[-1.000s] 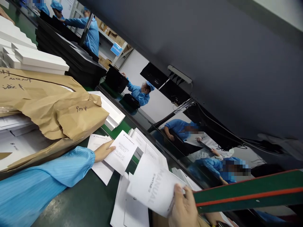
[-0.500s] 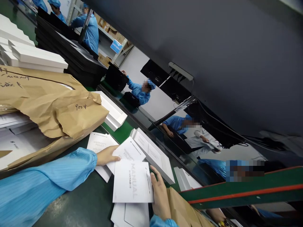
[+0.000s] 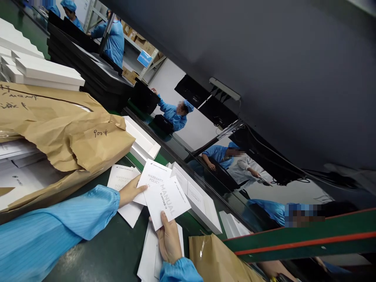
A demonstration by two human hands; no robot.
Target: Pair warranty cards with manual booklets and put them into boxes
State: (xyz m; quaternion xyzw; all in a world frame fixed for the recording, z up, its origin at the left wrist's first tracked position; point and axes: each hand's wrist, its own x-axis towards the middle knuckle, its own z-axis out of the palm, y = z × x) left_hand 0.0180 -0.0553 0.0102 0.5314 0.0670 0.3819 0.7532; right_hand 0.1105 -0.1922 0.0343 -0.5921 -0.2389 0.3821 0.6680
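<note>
My left hand (image 3: 129, 192) pinches the edge of a white warranty policy booklet (image 3: 153, 172). A white manual booklet (image 3: 168, 201) overlaps it on the right, and my right hand (image 3: 170, 237) grips its lower edge, thumb on top. Both booklets are held just above the green work surface. Under my left hand lie more warranty booklets (image 3: 125, 175), loosely fanned. Beneath my right hand sits a pile of white booklets (image 3: 148, 252), partly hidden by that hand. Behind the held booklets stands an open white box (image 3: 210, 213) with white inserts inside.
A torn brown paper package (image 3: 96, 145) full of booklets lies at left, with white boxes (image 3: 49, 72) behind it. Another brown package (image 3: 217, 258) is by my right wrist. Black trays (image 3: 88, 74) are stacked at the back. A green beam (image 3: 308, 235) crosses at right; co-workers sit beyond.
My right hand has moved left and now holds the manual from below. The manual has turned and risen to overlap the warranty booklet. White boxes on the line have shifted slightly right.
</note>
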